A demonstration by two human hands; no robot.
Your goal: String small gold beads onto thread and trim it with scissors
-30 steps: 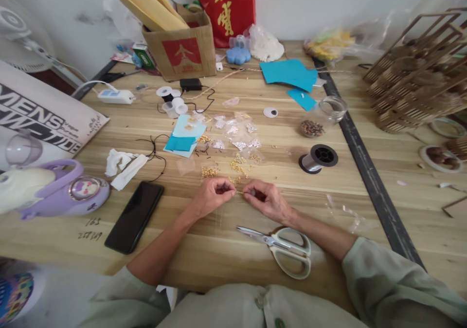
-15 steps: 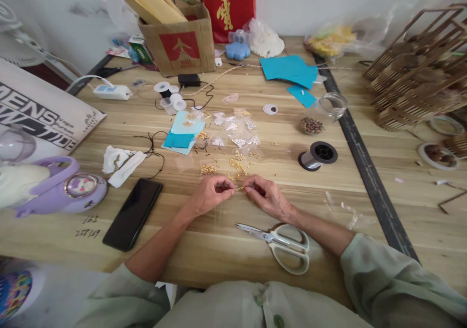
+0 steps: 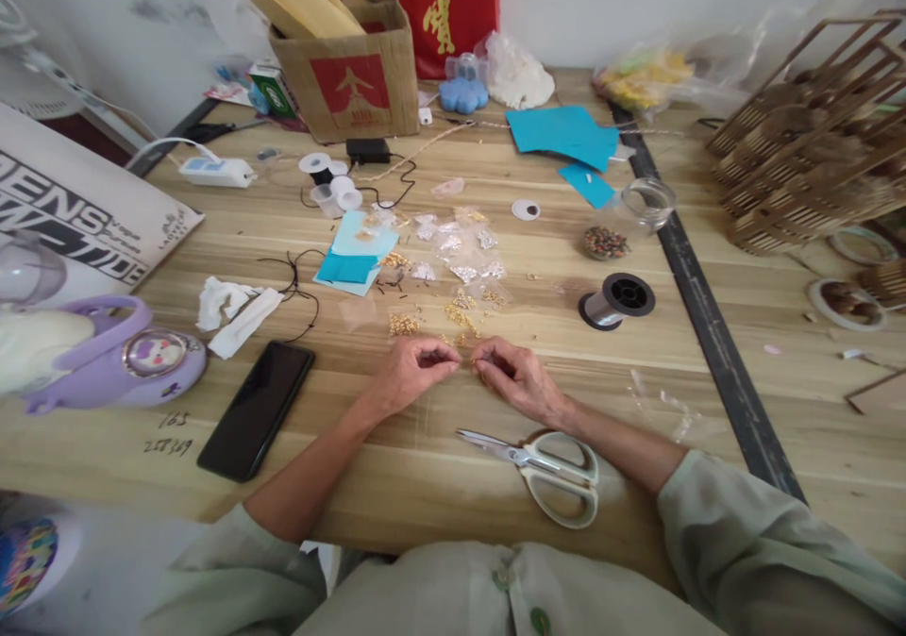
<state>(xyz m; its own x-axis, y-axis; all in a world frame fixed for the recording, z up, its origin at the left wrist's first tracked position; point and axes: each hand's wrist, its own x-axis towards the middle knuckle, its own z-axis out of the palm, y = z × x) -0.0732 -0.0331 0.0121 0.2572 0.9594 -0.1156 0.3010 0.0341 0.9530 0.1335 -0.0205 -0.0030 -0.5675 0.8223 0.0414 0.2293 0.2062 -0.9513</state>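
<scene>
My left hand (image 3: 414, 372) is closed in a pinch, thumb against forefinger; what lies between the tips is too small to make out. Facing it across a narrow gap, my right hand (image 3: 520, 376) pinches small gold beads (image 3: 473, 362), only a speck of which shows at the fingertips. Just beyond both hands lie loose gold beads (image 3: 461, 313) and a heap of gold beads (image 3: 403, 325). White-handled scissors (image 3: 559, 476) rest below my right hand, blades pointing left. Farther right stands a spool of fine wire (image 3: 610, 304).
A black phone (image 3: 256, 410) lies left of my left forearm. Small bags of silvery pieces (image 3: 449, 240) and blue sheets (image 3: 350, 266) are beyond the beads. A tipped clear jar (image 3: 641, 209) holds dark mixed beads. At the back stands a cardboard box (image 3: 382, 79).
A short gold beaded strand showed between my fingertips; now only a gold speck shows at the right ones. My left fingertips have shifted slightly right. The view has moved a little.
</scene>
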